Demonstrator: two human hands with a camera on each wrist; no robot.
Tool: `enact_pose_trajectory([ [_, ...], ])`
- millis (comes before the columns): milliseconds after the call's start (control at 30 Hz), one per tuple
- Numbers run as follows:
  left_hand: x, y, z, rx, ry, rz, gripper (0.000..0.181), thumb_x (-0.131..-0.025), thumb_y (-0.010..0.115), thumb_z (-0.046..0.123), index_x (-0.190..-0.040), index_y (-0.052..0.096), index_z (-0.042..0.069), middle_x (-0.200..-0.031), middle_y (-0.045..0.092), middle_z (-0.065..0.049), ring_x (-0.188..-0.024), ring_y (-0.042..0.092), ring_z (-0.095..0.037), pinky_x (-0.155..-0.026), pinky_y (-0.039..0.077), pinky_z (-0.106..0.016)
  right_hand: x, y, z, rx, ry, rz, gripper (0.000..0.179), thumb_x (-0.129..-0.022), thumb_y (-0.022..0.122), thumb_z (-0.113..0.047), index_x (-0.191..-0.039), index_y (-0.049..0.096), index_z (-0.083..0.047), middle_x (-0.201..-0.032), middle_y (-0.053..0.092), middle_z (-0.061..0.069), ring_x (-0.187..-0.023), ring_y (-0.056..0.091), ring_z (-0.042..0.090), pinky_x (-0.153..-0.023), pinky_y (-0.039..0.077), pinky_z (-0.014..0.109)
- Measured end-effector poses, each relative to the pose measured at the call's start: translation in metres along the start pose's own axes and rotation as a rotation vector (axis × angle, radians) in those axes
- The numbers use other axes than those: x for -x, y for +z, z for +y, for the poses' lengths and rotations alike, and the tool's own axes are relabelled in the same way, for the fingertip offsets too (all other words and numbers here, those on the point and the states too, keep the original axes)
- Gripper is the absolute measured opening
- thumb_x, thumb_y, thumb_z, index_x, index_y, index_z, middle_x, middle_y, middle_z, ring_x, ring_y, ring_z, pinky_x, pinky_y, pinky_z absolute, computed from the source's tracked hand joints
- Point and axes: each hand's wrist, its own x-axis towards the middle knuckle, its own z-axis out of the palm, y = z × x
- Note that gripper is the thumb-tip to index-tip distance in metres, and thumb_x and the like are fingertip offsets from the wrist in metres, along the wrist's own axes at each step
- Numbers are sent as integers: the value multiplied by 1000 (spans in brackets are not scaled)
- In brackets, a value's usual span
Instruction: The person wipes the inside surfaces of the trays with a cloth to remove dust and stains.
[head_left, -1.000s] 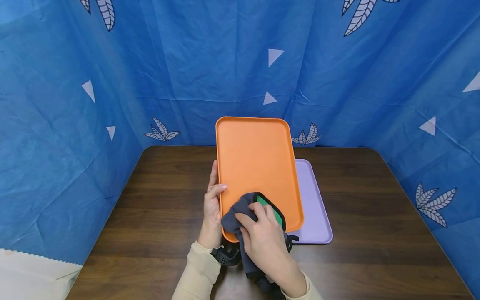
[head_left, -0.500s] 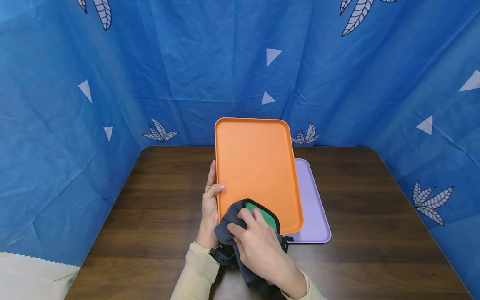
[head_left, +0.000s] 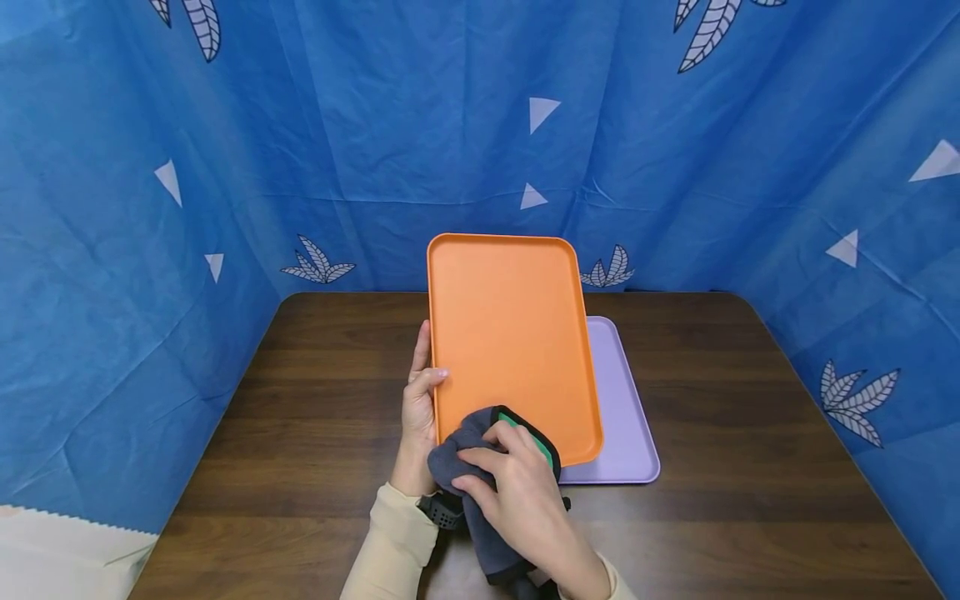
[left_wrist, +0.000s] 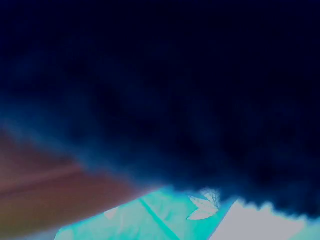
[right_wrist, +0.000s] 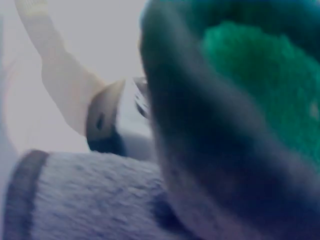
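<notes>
An orange tray (head_left: 510,333) is raised above the table, its far end tipped up. My left hand (head_left: 418,408) grips its left edge, with the thumb over the rim and other fingers behind. In my right hand (head_left: 517,492) is a bunched dark grey cloth (head_left: 461,454) with a green side and black edging, pinched at the tray's near end. The cloth hides the tray's near left corner. Dark, blurred fabric fills most of the left wrist view. Up close in the right wrist view are the cloth's grey pile (right_wrist: 100,195) and green side (right_wrist: 260,85).
A purple tray (head_left: 626,417) lies on the brown wooden table (head_left: 742,417), partly covered by the orange one. Blue patterned fabric (head_left: 405,125) hangs behind and along both sides. A black band (head_left: 442,508) circles the left wrist.
The right hand and cloth have shifted slightly left and toward the near end of the orange tray. The left hand keeps its grip, and the orange tray has barely moved.
</notes>
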Motion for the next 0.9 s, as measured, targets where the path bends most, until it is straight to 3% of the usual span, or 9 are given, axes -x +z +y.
enact_pose_trajectory([
  [367,-2,-4,1,44,19,-112,74,-88,18,-16,-141,54,22,-132,62,-6,-115,64,-23,-91,54,-31,3,14,4,-138,209,221,24,-61,92,-25,-79,78,-19,-76,57,-10,-67,53,3,-59,42,17],
  [667,-1,0,-1,76,31,-38,72,-85,26,-17,-134,61,23,-131,62,-4,-114,63,-22,-89,54,-29,4,10,12,-182,366,223,24,-62,92,-22,-81,78,-16,-69,50,-9,-63,49,3,-57,39,19],
  [900,1,1,2,93,36,-49,74,-85,21,-17,-135,61,22,-132,62,-5,-116,63,-22,-89,55,-29,7,5,28,-136,405,277,23,-62,92,-21,-80,78,-14,-69,53,-6,-65,52,9,-61,40,23],
])
